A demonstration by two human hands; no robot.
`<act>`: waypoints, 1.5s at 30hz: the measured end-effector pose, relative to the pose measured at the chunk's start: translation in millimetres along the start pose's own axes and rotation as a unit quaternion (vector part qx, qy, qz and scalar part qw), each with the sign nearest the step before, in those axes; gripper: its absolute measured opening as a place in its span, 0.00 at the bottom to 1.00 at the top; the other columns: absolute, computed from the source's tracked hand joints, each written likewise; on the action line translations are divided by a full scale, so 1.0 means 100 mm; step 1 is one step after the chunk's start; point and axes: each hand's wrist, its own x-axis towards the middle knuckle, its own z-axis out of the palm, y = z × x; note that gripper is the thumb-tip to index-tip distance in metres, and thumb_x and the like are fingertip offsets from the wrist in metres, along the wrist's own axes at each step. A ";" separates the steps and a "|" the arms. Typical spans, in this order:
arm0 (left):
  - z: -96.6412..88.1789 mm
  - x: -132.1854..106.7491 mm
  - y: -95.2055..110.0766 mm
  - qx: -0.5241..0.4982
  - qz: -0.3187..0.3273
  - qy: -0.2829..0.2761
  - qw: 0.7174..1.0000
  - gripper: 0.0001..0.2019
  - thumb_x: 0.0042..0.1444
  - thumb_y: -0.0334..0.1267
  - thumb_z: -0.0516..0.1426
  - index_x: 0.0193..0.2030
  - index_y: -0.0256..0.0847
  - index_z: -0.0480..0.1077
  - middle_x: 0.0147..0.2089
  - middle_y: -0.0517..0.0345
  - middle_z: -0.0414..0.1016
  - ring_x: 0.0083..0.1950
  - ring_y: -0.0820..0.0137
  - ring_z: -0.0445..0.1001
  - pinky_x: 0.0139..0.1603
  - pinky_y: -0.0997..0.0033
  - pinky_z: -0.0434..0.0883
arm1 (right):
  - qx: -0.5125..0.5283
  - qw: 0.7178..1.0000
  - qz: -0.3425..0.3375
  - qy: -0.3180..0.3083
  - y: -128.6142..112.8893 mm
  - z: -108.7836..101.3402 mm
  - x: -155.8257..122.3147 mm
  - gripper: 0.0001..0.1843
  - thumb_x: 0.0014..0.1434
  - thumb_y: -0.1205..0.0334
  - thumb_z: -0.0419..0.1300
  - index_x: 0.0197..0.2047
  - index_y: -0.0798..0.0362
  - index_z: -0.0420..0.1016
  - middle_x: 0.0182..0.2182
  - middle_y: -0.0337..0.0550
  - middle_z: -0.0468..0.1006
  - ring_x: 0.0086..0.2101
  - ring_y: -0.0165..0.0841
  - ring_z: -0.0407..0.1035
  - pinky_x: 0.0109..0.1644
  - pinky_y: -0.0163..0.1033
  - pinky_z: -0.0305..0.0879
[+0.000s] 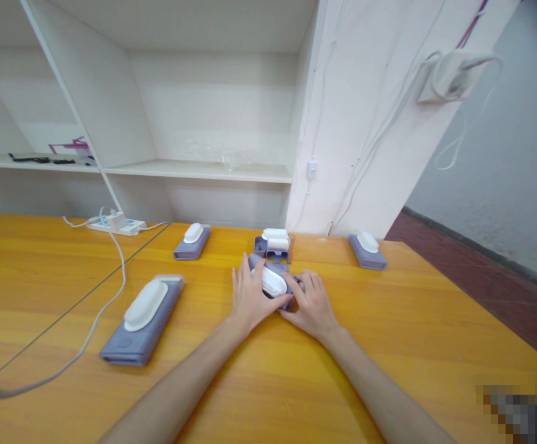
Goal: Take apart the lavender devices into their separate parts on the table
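Observation:
Close in front of the back of the table, my two hands hold a grey-purple case with a white oval piece (274, 281) on it. My left hand (250, 290) grips its left side, thumb along the near edge. From the right, my right hand (312, 303) is closed on the other end, with the fingertips at the white piece. The fingers hide much of the case. Just behind it stands a grey-purple holder (260, 246) with white rounded parts (276, 238) on top.
Similar grey-purple cases with white oval tops lie at near left (141, 320), back left (192, 242) and back right (368, 251). A white power strip (118, 224) sits at the rear, its cable (111, 296) crossing the left side. White shelves (194, 168) rise behind the wooden table (231, 382).

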 end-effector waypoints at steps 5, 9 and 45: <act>0.02 -0.01 0.02 0.015 -0.021 -0.010 1.000 0.42 0.42 0.65 0.56 0.61 0.41 0.57 0.60 0.41 0.58 0.60 0.50 0.59 0.59 0.48 0.56 | -0.001 1.000 0.001 0.007 0.01 0.01 0.00 0.31 0.53 0.50 0.57 0.57 0.58 0.65 0.41 0.53 0.66 0.44 0.45 0.57 0.51 0.52 0.57; 0.00 0.00 0.04 0.017 -0.010 0.006 1.000 0.37 0.44 0.60 0.58 0.58 0.42 0.61 0.58 0.43 0.60 0.57 0.51 0.61 0.55 0.51 0.60 | 0.001 1.000 0.001 0.001 0.00 0.01 0.00 0.32 0.52 0.49 0.58 0.56 0.58 0.65 0.40 0.53 0.66 0.43 0.44 0.58 0.52 0.53 0.56; 0.01 0.04 -0.04 -0.004 0.035 0.051 0.998 0.17 0.54 0.52 0.55 0.41 0.40 0.67 0.40 0.52 0.70 0.45 0.61 0.67 0.47 0.61 0.61 | 0.082 0.995 -0.011 -0.048 -0.01 -0.04 0.01 0.30 0.53 0.46 0.59 0.55 0.54 0.64 0.47 0.52 0.73 0.48 0.43 0.65 0.60 0.58 0.44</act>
